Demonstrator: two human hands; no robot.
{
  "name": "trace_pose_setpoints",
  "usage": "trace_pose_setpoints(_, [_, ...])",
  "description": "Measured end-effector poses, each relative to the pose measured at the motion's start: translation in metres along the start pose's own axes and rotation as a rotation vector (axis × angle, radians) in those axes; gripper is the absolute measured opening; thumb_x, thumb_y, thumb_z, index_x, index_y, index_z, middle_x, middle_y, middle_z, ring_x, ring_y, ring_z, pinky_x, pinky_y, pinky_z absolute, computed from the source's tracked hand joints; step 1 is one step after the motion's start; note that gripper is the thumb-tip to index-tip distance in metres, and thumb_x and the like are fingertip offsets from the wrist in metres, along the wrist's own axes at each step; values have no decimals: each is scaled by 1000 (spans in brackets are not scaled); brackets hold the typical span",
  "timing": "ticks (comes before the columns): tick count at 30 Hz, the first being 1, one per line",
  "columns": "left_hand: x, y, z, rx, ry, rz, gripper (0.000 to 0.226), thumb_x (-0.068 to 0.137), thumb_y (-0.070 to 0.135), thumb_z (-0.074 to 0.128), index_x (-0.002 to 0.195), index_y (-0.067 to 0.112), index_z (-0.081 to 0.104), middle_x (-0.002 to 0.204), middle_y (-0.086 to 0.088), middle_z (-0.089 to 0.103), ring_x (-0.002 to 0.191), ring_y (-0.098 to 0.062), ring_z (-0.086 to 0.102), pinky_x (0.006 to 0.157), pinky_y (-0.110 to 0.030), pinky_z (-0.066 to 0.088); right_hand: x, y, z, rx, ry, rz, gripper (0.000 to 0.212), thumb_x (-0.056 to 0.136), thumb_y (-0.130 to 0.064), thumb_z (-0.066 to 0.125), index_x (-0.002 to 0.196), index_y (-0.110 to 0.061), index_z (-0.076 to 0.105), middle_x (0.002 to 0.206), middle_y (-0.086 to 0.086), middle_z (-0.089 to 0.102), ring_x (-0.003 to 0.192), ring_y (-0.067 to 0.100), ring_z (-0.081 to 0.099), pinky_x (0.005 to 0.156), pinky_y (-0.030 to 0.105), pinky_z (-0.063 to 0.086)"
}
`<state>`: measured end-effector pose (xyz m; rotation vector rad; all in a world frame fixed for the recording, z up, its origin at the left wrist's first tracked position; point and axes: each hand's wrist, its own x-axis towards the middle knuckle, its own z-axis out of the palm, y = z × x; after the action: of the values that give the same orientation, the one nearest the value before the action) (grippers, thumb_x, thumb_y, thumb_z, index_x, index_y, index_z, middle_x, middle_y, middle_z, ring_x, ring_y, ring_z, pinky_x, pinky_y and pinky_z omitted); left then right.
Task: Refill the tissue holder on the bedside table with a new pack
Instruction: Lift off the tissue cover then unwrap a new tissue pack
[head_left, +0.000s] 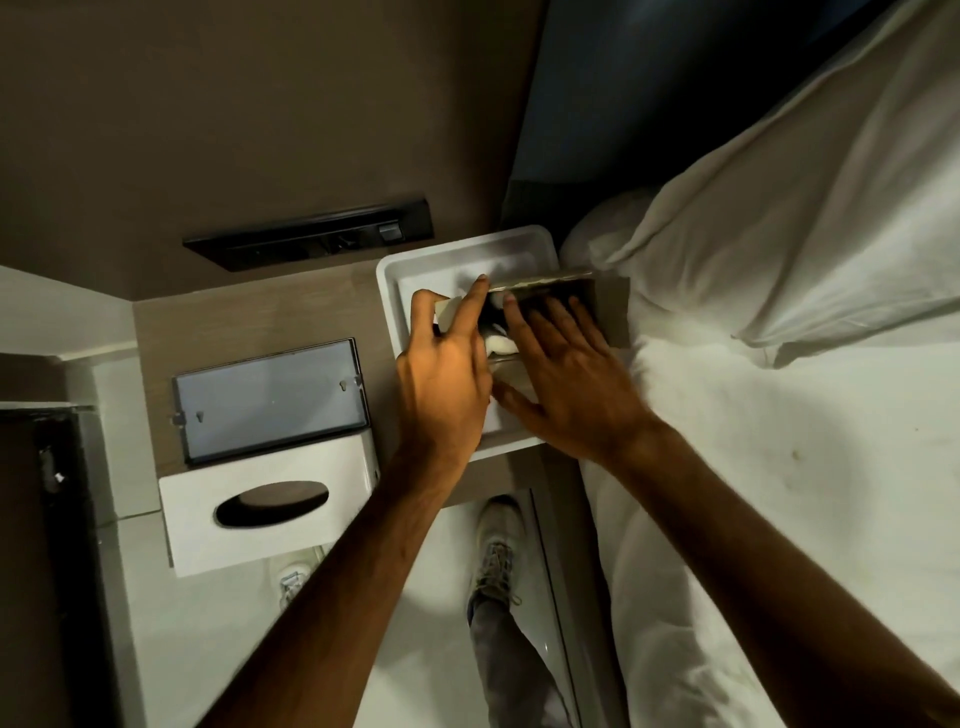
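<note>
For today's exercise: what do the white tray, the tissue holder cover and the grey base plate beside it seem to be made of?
White tray: probably plastic or melamine, smooth and moulded, with rounded corners. Tissue holder cover: looks like glossy white plastic or acrylic, with crisp flat faces and an oval slot. Base plate: possibly metal or grey plastic, matt, with a thin dark frame; unclear.

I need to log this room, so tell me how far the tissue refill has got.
Done: the white tissue holder lies opened on the bedside table, its slot dark and apparently empty, its grey base plate set beside it. In hand: the left hand and right hand are working over something in the white tray; what it is I cannot tell. Left: load the holder and close it.
</note>
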<state>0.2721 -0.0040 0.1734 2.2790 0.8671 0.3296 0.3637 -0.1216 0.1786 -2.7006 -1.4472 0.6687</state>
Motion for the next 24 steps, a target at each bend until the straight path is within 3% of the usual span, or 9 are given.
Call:
trace_pose_setpoints(2, [-1,2,1,24,18,0,43,104,14,56,147,15,58,132,-18,60,78,-20,66,76,-21,56,5,6,1,-29,-10,-29,92,99,-67,34,164,-14,-2,168,11,26,159,26,15,130,43,1])
trace_pose_setpoints(4, [-3,5,2,11,59,-4,43,103,10,56,147,13,59,127,-18,62,75,-14,61,75,-16,53,4,8,-2,-12,29,-43,91,98,-55,55,164,-14,9,162,15,40,154,30,31,126,39,7])
trace_pose_setpoints(7, [-7,11,4,-45,149,-47,43,102,4,58,145,9,59,124,-16,65,87,-5,56,83,0,45,-8,8,-6,-19,185,-77,85,85,-27,81,155,-13,36,134,18,67,129,35,61,114,42,42])
trace_pose_setpoints(9, [-14,13,6,-106,176,-71,45,102,2,59,146,7,56,123,-16,64,97,-2,53,87,5,42,-24,7,-10,-6,222,-74,91,76,-14,87,153,-14,39,121,16,73,118,36,68,100,41,54])
trace_pose_setpoints(12, [-30,13,15,-206,147,-133,51,101,3,59,151,7,50,130,-15,62,114,-12,59,100,-20,53,-49,12,-16,-28,268,-55,89,71,-6,88,150,-11,47,110,15,77,109,33,72,92,38,58])
trace_pose_setpoints(14, [-42,10,25,-272,97,-178,51,102,9,60,152,6,48,140,-15,59,131,-16,55,111,-32,51,-65,16,-22,-55,278,-81,74,73,-6,88,141,-9,60,112,15,77,109,34,72,96,40,55])
trace_pose_setpoints(18, [-72,-10,51,-235,20,-220,48,102,15,62,148,3,53,139,-21,62,129,-30,62,110,-30,48,-92,18,-37,-14,308,-128,40,86,-14,72,126,-8,72,116,13,76,109,35,72,99,37,47])
trace_pose_setpoints(21, [-80,-31,68,-183,-152,-345,50,104,14,57,153,10,49,147,-16,58,135,-32,57,114,-37,47,-105,10,-48,68,293,-71,37,93,-23,59,124,-9,73,111,11,78,94,33,75,85,32,51])
trace_pose_setpoints(24, [-74,-47,76,-256,-420,-373,58,102,14,62,157,14,43,156,-11,51,147,-30,47,123,-48,41,-107,-2,-57,245,256,14,44,91,-30,53,122,-8,74,113,10,78,93,26,76,83,18,49])
